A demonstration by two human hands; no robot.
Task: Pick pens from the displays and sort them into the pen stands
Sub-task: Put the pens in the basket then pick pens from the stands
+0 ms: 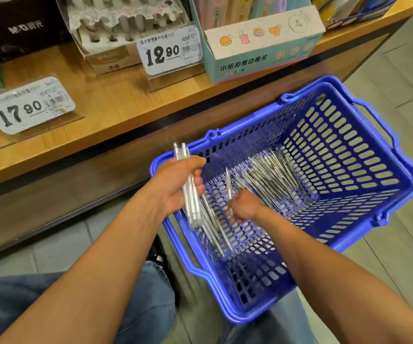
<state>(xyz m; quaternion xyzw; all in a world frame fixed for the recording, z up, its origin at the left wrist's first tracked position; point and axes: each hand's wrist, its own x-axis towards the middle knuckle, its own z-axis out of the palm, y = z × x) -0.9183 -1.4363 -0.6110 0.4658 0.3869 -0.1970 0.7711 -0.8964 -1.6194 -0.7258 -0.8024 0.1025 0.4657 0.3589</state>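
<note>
Head view, looking down over both forearms. Blue plastic basket (pixel 364 194) sits on the floor at about 4 o'clock of frame centre, slotted walls, handles folded down along the rim.

Left hand (pixel 175 187) at the basket's near-left rim, roughly 9 o'clock of the basket. Fingers curled round a bundle of clear pens (pixel 191 194); thumb lies across the top of the bundle. Pen caps stick up past the thumb toward 12 o'clock, tips point down into the basket toward 5 o'clock.

Right hand (pixel 244 206) inside the basket, just right of the left hand, at 3 o'clock from it. Fingers curled, pinching a single pen (pixel 229 184) that stands nearly upright, its top toward 12 o'clock. Fingertips themselves blurred; exact grip cannot be told.

Loose pile of pens (pixel 270 177) lies on the basket floor, at 1 o'clock from the right hand, against the far-left wall. All clear-barrelled; count not legible.

Wooden shelf (pixel 116 105) runs across the frame from 9 o'clock to 1 o'clock. On it: price tag "17.90" (pixel 26 105) at 10 o'clock, price tag "12.90" (pixel 169 49) at 12 o'clock, a clear display stand (pixel 116 28) behind that tag, and a pale eraser box (pixel 262 43) at 1 o'clock.

Jeans-clad knees (pixel 51 306) at 7 o'clock, beneath the left forearm
</note>
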